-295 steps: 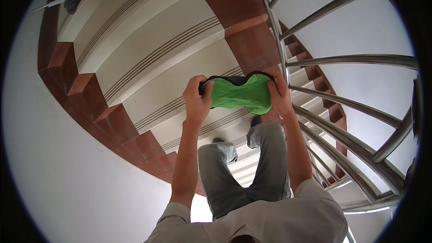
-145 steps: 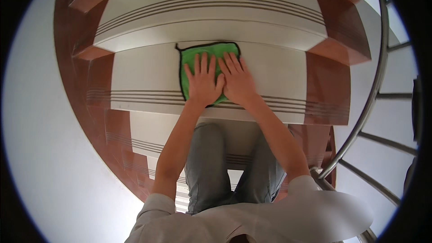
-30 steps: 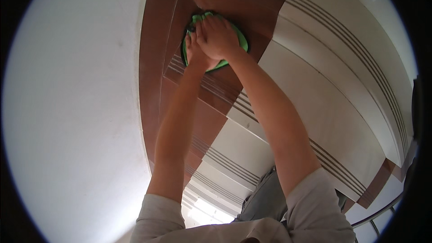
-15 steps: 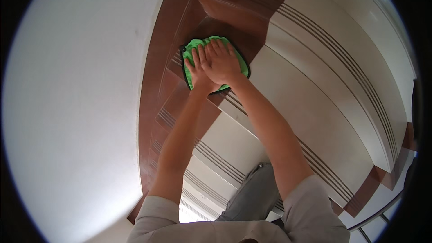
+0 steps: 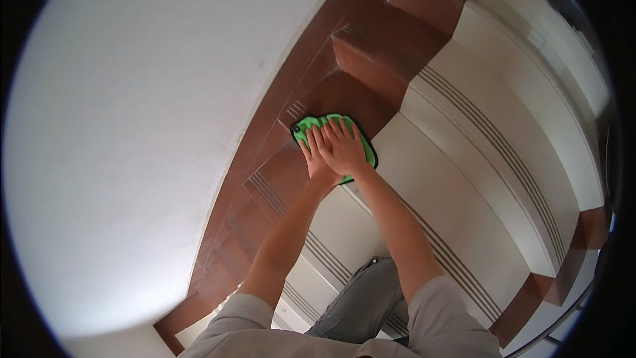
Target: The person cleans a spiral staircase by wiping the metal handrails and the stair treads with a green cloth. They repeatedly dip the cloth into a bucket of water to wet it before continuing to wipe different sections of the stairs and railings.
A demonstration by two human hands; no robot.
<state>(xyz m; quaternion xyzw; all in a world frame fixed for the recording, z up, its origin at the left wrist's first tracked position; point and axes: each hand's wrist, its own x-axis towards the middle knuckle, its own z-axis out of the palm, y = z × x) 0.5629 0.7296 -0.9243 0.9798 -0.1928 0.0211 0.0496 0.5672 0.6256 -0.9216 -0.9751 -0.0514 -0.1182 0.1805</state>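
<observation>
A green cloth (image 5: 323,121) with a black edge lies spread on the reddish-brown end of a stair tread (image 5: 351,93), by the tread's front edge. My left hand (image 5: 318,159) rests flat on the cloth with its fingers stretched forward. Partly over it lies my right hand (image 5: 347,151), also flat, its fingertips on the cloth. Both arms reach out straight. The palms and the middle of the cloth are hidden under the hands.
A white wall (image 5: 146,126) with a brown skirting (image 5: 275,103) borders the stairs on the left. Pale treads (image 5: 444,172) with dark grooved strips curve away to the right. A dark railing (image 5: 556,331) is at lower right. My grey-trousered leg (image 5: 358,301) is below my arms.
The view has shifted, so the hands, cloth and stairs appear lower and more of the upper steps shows. Both hands stay flat on the cloth, on the same brown tread end.
</observation>
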